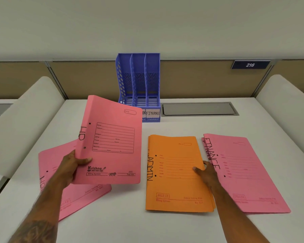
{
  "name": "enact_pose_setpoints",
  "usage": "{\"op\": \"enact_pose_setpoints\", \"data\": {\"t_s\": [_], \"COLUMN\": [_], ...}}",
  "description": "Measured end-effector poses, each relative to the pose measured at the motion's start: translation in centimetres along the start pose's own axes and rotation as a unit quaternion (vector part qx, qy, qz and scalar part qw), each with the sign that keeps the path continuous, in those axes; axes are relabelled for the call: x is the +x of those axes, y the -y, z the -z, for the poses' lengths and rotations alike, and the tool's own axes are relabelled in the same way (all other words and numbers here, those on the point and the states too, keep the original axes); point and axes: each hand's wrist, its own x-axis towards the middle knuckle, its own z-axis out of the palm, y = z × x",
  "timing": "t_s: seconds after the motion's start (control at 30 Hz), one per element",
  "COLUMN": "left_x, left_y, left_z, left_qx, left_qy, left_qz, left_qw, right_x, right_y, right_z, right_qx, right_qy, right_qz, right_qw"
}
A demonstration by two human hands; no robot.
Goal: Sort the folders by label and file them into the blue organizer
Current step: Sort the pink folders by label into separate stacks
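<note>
My left hand (74, 165) grips the lower left edge of a pink folder marked HR (112, 141) and holds it tilted above the desk. Under it lies another pink HR folder (72, 195), flat on the desk. An orange stack marked ADMIN (175, 183) lies in the middle, and my right hand (206, 174) holds its right edge, thumb on top. To the right lies a pink stack marked FINANCE (244, 172). The blue organizer (139, 81) stands at the back with three slots holding nothing; its FINANCE label shows, the other labels are hidden by the raised folder.
A grey recessed cable cover (198, 109) sits in the white desk (123, 223) right of the organizer. Beige partition panels run behind, with a "216" plate (250, 65). White curved dividers (25, 120) flank the desk on both sides.
</note>
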Motion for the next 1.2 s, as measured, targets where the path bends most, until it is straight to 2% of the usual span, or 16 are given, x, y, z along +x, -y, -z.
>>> {"op": "enact_pose_setpoints", "data": {"t_s": [0.2, 0.37, 0.47, 0.57, 0.7, 0.8, 1.1, 1.2], "left_x": [-0.1, -1.0, -1.9, -2.9, -4.3, -5.4, -5.9, -5.1], "left_y": [0.1, 0.0, -0.3, -0.7, -0.8, -0.5, 1.7, 3.5], "left_z": [-0.4, -1.2, -1.5, -1.5, -0.6, 1.1, 9.3, 11.7], "left_qx": [-0.013, -0.022, -0.033, -0.047, -0.058, -0.072, -0.103, -0.068], "left_qy": [0.01, 0.026, 0.026, 0.022, 0.018, 0.006, -0.032, -0.076], "left_qz": [-0.007, -0.02, -0.029, -0.04, -0.06, -0.075, -0.06, -0.061], "left_qw": [1.0, 0.999, 0.999, 0.998, 0.996, 0.995, 0.992, 0.993], "right_x": [-0.3, -1.1, -1.9, -3.3, -5.7, -7.4, -11.2, -12.2], "right_y": [0.6, 2.1, 5.6, 10.6, 16.0, 17.9, 20.0, 21.3], "right_z": [-0.3, -0.4, -1.8, -4.5, -9.2, -12.8, -23.9, -27.4], "right_qx": [-0.123, -0.259, -0.202, -0.105, 0.031, 0.078, 0.085, 0.07], "right_qy": [-0.031, -0.071, -0.053, 0.053, 0.225, 0.301, 0.305, 0.291], "right_qz": [-0.004, 0.029, 0.089, 0.138, 0.099, 0.091, 0.103, 0.115], "right_qw": [0.992, 0.963, 0.974, 0.983, 0.969, 0.946, 0.943, 0.947]}}
